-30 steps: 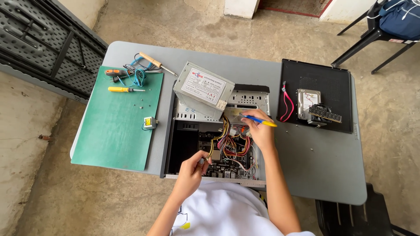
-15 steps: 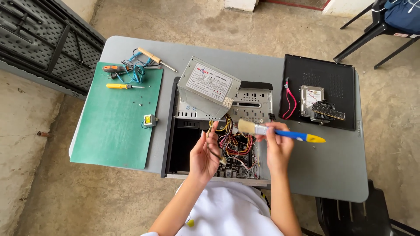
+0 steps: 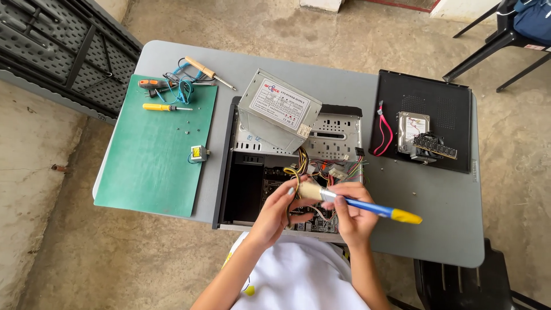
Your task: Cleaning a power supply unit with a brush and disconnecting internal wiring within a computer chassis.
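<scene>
Right hand: the right hand (image 3: 353,212) was clenched around the blue-and-yellow handle of the paintbrush (image 3: 359,204), just above the near edge of the open computer case (image 3: 247,189).
Left hand: the left hand (image 3: 275,215) was pinching the pale bristle end of the brush between its fingertips (image 3: 291,192), a loose grasp on the bristles rather than a fist.
Brush position: it lay nearly level, bristles to the left, yellow tip to the right, over the near right corner of the case.
Change from a second ago: the brush had then been poked down into the wiring on the right of the case, and the left hand was low inside the case, apart from it.
Change from half a second ago: the brush was lifted out by then; the hands had since come nearer together and nearer the person.
Power supply: the grey power supply (image 3: 278,109) sat tilted on the far rim, unmoved.
Left of case: a green mat (image 3: 155,155) carried a yellow screwdriver (image 3: 159,107).
Right of case: a black panel (image 3: 425,103) carried a hard drive (image 3: 412,129).
</scene>
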